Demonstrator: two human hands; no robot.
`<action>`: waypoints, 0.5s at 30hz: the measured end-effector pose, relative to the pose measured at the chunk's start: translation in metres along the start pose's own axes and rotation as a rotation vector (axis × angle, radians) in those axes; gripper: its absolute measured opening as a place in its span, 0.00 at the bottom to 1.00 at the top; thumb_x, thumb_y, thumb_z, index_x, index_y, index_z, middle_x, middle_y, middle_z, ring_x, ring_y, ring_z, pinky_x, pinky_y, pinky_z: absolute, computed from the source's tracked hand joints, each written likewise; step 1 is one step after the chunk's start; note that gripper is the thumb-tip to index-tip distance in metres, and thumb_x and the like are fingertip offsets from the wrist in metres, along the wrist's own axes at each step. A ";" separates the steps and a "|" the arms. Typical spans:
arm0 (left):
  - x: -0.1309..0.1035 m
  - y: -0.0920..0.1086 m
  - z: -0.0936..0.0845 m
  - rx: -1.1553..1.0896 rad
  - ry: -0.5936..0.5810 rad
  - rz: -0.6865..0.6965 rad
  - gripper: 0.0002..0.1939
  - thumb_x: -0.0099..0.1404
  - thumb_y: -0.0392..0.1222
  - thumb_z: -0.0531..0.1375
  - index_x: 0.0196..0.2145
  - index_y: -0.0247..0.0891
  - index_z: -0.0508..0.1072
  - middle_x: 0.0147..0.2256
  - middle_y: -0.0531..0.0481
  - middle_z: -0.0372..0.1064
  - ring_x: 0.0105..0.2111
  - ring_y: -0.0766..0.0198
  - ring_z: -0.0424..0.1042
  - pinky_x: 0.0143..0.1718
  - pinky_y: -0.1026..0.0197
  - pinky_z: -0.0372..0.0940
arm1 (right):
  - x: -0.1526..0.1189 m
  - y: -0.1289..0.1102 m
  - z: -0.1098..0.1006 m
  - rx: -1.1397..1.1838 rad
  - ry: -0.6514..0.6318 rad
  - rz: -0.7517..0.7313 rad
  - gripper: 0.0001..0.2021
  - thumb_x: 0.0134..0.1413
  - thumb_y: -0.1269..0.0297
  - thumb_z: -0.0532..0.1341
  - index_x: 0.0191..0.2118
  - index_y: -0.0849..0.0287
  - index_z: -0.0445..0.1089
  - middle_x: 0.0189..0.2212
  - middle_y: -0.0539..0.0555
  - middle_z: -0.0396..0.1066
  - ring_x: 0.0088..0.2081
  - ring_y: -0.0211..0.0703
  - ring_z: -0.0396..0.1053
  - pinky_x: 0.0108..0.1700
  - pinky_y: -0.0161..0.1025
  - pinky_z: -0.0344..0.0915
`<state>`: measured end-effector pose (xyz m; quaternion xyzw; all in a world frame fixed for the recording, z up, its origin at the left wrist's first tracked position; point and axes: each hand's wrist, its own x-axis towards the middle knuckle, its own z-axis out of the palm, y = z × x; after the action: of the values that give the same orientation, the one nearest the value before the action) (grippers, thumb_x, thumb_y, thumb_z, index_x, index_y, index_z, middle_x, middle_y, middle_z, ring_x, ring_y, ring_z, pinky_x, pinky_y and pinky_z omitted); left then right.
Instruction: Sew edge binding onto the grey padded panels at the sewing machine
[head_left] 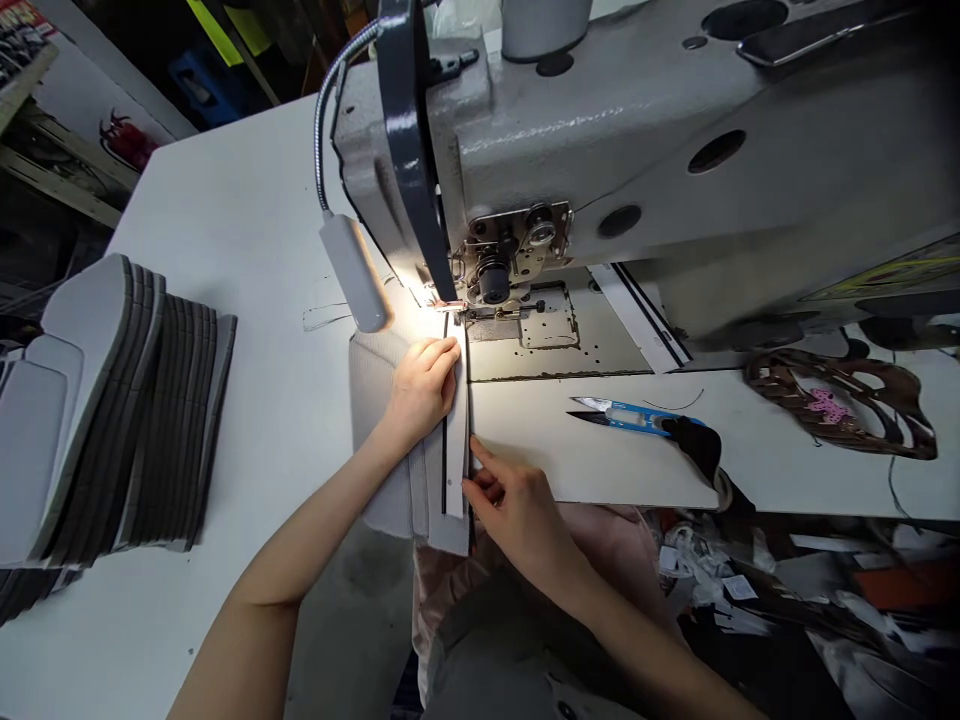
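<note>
A grey ribbed fabric panel point(382, 400) lies under the sewing machine's needle area point(454, 305), with its lower end hanging over the table edge. Along its right side runs a white strip point(455, 450) with a dark line. My left hand point(424, 390) presses on the panel and strip just below the presser foot, fingers bent and held together. Lower down, my right hand point(521, 510) pinches the right edge of the strip and panel between thumb and forefinger. Its other fingers are curled in.
Stacked grey padded pieces point(142, 420) stand on the table at left. A lamp point(356, 275) lights the needle. Blue thread snips point(637, 415), a black cloth piece point(697, 450) and a brown hair clip point(840, 400) lie at right. Another striped strip point(641, 315) rests under the machine arm.
</note>
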<state>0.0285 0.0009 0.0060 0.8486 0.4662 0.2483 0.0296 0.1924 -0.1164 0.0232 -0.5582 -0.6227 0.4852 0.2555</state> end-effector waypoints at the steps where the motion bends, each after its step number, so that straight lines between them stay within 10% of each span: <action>1: 0.003 -0.001 0.000 0.005 0.005 0.010 0.14 0.69 0.32 0.51 0.47 0.36 0.72 0.49 0.41 0.74 0.51 0.54 0.71 0.55 0.48 0.69 | -0.002 0.000 0.000 -0.004 -0.005 0.005 0.27 0.56 0.72 0.61 0.62 0.69 0.67 0.25 0.51 0.77 0.25 0.40 0.73 0.31 0.36 0.70; 15: -0.016 0.015 -0.008 -0.029 0.019 -0.003 0.13 0.70 0.32 0.52 0.48 0.39 0.73 0.49 0.43 0.75 0.50 0.55 0.72 0.54 0.48 0.70 | 0.014 0.001 0.000 -0.105 0.076 -0.011 0.26 0.53 0.75 0.60 0.59 0.64 0.71 0.23 0.50 0.76 0.25 0.41 0.73 0.35 0.37 0.70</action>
<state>0.0292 -0.0219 0.0103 0.8450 0.4640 0.2632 0.0379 0.1893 -0.1031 0.0196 -0.5853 -0.6401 0.4289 0.2523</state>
